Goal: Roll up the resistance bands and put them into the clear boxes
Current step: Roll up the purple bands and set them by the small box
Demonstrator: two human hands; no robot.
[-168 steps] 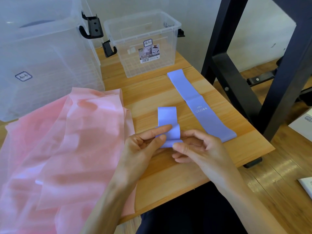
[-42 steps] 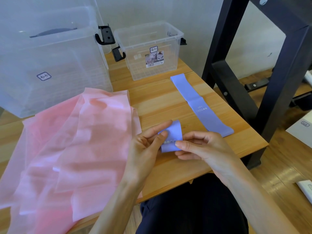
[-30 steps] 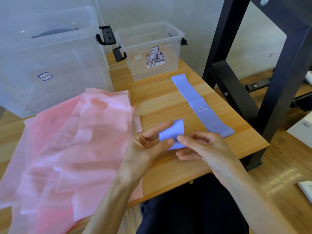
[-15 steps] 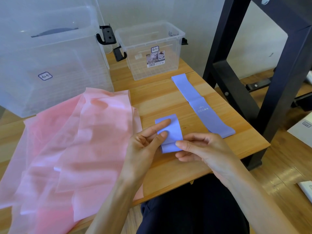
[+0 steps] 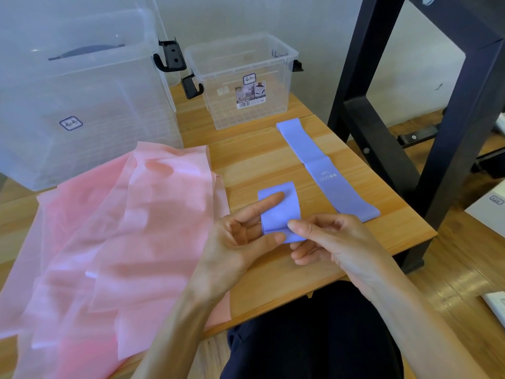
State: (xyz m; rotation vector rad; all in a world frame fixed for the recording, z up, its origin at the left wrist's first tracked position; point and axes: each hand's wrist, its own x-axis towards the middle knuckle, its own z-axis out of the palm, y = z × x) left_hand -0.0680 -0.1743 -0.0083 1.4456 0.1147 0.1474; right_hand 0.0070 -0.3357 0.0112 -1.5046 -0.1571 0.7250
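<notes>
Flat band [image 5: 325,168] right of sheets [image 5: 123,228], boxes [image 5: 240,80] behind.

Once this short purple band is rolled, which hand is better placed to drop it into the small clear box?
Probably the right hand. It already pinches the roll of the short purple band, and the small clear box stands open straight ahead. The left hand only steadies the band's loose flap.

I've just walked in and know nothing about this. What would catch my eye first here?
Probably the big heap of pink bands spread over the left of the wooden table. Next, at the table's near edge, the left hand and right hand pinch a half-rolled purple band, while a second purple band lies flat to its right. Behind stand a large clear box and a small clear box.
</notes>
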